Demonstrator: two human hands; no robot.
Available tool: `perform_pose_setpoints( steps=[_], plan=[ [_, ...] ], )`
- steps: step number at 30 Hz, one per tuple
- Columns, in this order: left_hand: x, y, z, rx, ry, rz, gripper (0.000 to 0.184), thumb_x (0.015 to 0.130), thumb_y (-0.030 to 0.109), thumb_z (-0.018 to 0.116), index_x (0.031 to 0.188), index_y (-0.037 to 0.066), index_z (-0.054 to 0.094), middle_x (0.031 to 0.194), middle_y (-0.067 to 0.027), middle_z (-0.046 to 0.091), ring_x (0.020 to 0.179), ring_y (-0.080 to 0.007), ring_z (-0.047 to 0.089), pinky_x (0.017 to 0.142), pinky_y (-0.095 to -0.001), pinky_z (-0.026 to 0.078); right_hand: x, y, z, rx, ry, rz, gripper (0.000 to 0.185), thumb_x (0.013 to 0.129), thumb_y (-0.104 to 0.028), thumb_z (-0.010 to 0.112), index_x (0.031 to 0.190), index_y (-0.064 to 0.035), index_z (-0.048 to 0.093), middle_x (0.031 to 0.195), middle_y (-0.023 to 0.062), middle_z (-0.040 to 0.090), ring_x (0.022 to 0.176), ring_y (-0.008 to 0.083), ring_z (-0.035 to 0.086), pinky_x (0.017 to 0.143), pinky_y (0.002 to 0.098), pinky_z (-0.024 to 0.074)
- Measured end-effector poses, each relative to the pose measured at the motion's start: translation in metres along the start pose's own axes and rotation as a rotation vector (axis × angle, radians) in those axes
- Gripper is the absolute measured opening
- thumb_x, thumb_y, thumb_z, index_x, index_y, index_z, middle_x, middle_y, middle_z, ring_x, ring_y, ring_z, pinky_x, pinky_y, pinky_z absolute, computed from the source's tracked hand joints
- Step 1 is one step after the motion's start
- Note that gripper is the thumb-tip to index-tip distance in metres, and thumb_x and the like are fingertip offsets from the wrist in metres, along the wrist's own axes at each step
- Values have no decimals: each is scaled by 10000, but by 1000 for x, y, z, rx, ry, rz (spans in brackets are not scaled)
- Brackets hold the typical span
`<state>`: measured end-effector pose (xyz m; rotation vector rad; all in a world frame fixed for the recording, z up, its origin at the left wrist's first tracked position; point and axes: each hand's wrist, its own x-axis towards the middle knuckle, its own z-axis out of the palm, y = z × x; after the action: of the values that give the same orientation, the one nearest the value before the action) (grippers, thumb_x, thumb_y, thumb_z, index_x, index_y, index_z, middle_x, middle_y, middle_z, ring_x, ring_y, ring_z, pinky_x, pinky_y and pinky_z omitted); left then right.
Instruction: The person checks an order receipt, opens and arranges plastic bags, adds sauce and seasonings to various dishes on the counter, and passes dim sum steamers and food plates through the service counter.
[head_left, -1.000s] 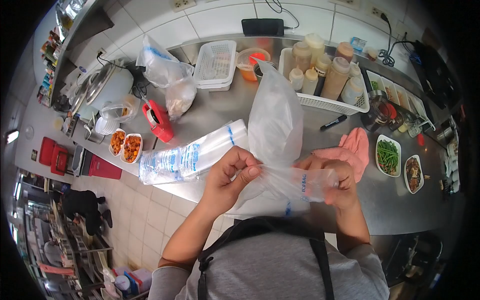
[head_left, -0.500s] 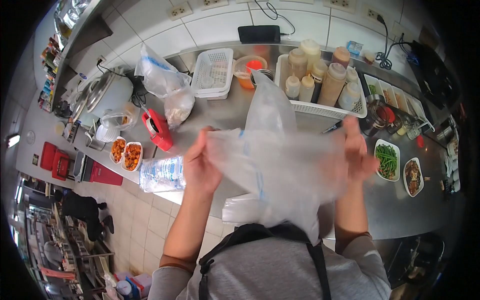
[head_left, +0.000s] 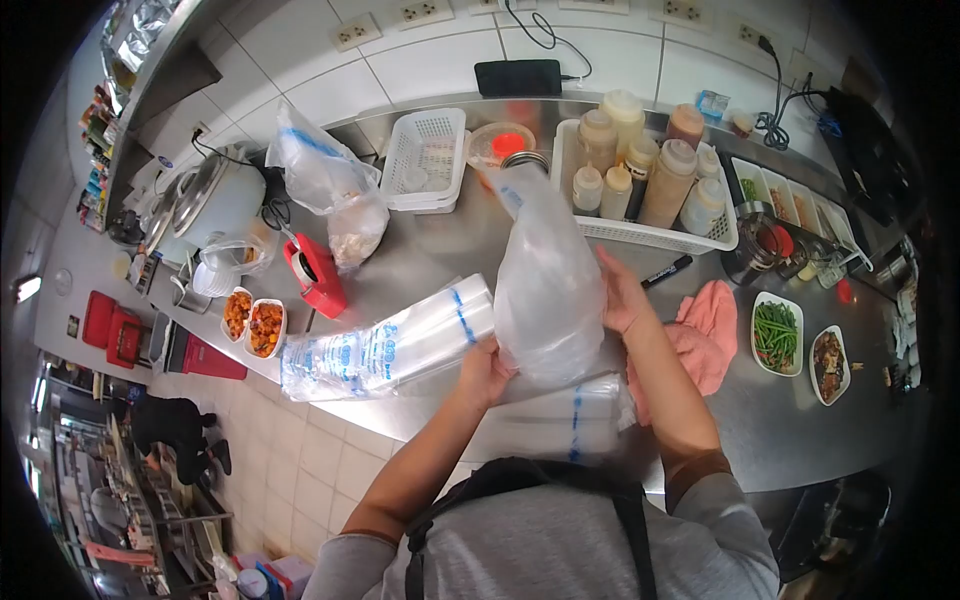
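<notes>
A bulging, translucent plastic bag [head_left: 550, 290] stands upright on the steel counter in front of me, its narrow top pointing away. My left hand [head_left: 487, 372] is closed at the bag's lower left edge, fingers curled against the plastic. Against its right side lies my right hand [head_left: 622, 292], gripping it with some fingers hidden behind the plastic. What the bag contains is not clear. To the left lies a pack of clear plastic bags [head_left: 390, 340] with blue print. More flat bags [head_left: 550, 420] lie between my forearms, close to my body.
A pink cloth [head_left: 705, 335] and a black marker [head_left: 667, 272] lie to the right, near dishes of green beans [head_left: 776, 335] and browned food [head_left: 829, 358]. Behind stands a basket of sauce bottles [head_left: 650, 235]. Left are a red tape dispenser [head_left: 316, 277] and a person [head_left: 175, 430].
The loose bag stretched between my hands is no longer spread out. Both hands have come inward to the bulging bag. The cloth, marker and bag pack now show more fully.
</notes>
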<state>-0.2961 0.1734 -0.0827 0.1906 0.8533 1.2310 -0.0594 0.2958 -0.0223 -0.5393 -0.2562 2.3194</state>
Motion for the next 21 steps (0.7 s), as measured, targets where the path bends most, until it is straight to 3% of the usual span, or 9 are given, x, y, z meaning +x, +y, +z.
perform_pose_setpoints(
  steps=[2,5,7,10,11,13,16,19,21],
  plan=[
    [4,-4,-5,55,-24,29,341,982,124,396,1251,-53,508,1218,-154,613,1102,-263,620,927,-382,523,6,16,-41,146,-82,32,378,999,-322,503,1224,-27,579,1139,101,661,1034,239,639,921,393,517],
    [-6,3,5,-2,10,32,361,954,109,422,1276,-39,488,1272,-163,576,1142,-280,590,948,-420,503,0,36,-56,67,-39,-173,504,982,-350,525,1339,3,479,1319,112,559,1181,221,562,986,368,461],
    [-20,10,19,-60,64,47,337,944,100,429,1255,-8,499,1270,-143,574,1158,-276,573,960,-428,482,-24,45,-43,141,-121,-224,501,975,-331,538,1346,-2,471,1340,113,541,1188,215,554,992,356,453],
    [-50,19,20,-89,-253,131,283,908,81,466,1182,34,519,1230,-118,580,1148,-253,561,958,-415,461,-68,63,-31,216,-224,-281,505,960,-272,559,1373,-5,442,1356,108,523,1208,212,526,1005,348,433],
    [-57,20,29,-55,-245,153,264,919,94,472,1174,42,517,1188,-111,591,1096,-239,577,941,-390,467,-80,71,-32,234,-253,-298,512,954,-247,566,1384,-5,429,1358,105,518,1216,212,515,1011,347,425],
    [-75,25,50,7,-221,204,227,940,119,484,1156,56,513,1104,-97,612,991,-212,611,909,-340,481,-96,90,-37,99,-245,-297,552,935,-178,583,1420,-4,385,1362,93,506,1225,213,495,1023,352,414],
    [-48,14,16,154,-311,152,215,884,23,534,1096,56,525,1055,-79,600,962,-187,603,854,-303,488,-99,104,-30,-169,-168,-272,634,900,-75,603,1463,2,324,1371,79,487,1247,191,461,1039,340,393],
    [-29,-3,18,506,-13,159,263,817,-100,500,1036,44,522,1020,-75,595,942,-161,589,801,-283,487,-84,110,-34,-403,-76,-304,700,869,1,617,1484,14,283,1394,74,457,1236,170,467,1037,322,386],
    [-11,-11,13,641,2,293,310,793,-122,493,1067,21,524,987,-72,587,924,-149,576,797,-295,485,-65,108,-36,-502,-26,-331,728,857,19,631,1488,25,268,1404,74,438,1194,160,492,1016,308,400]
  ],
)
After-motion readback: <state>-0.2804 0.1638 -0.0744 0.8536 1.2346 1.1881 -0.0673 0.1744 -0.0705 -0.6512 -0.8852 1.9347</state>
